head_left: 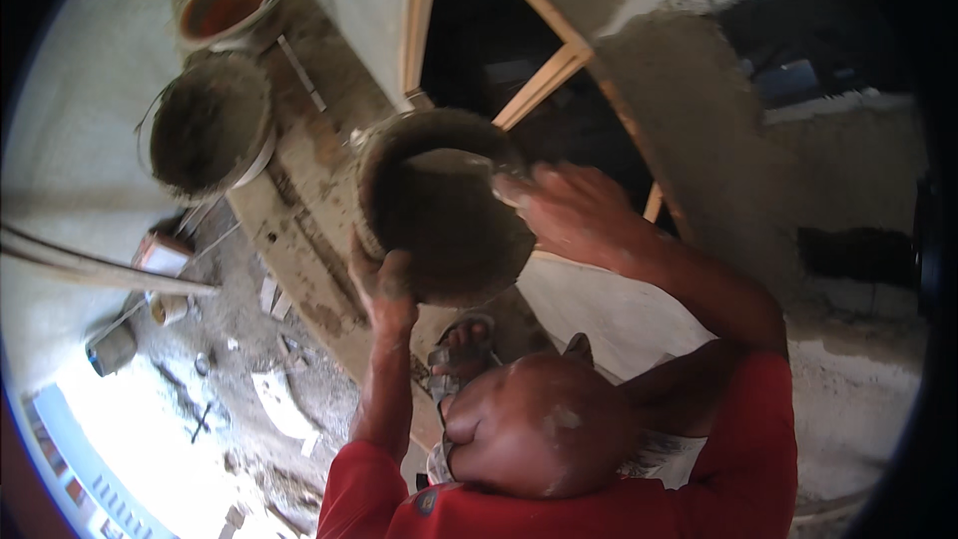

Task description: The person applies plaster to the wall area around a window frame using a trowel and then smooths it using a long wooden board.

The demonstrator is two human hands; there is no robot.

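A mortar-caked bucket tilts in front of me above a plank, with grey wet mortar inside. My left hand grips its lower left side, thumb over the rim. At the opposite rim is my right hand, its fingers curled and smeared by motion. Whatever those fingers hold is hidden, and a pale curved edge shows inside the bucket beside them. My bare knee and a sandalled foot are just below the bucket.
Farther along the dirty planks stand a second mortar bucket and one with an orange interior. A thin stick lies near them. Ahead is a wooden window frame. Rubble and containers lie on the floor below left.
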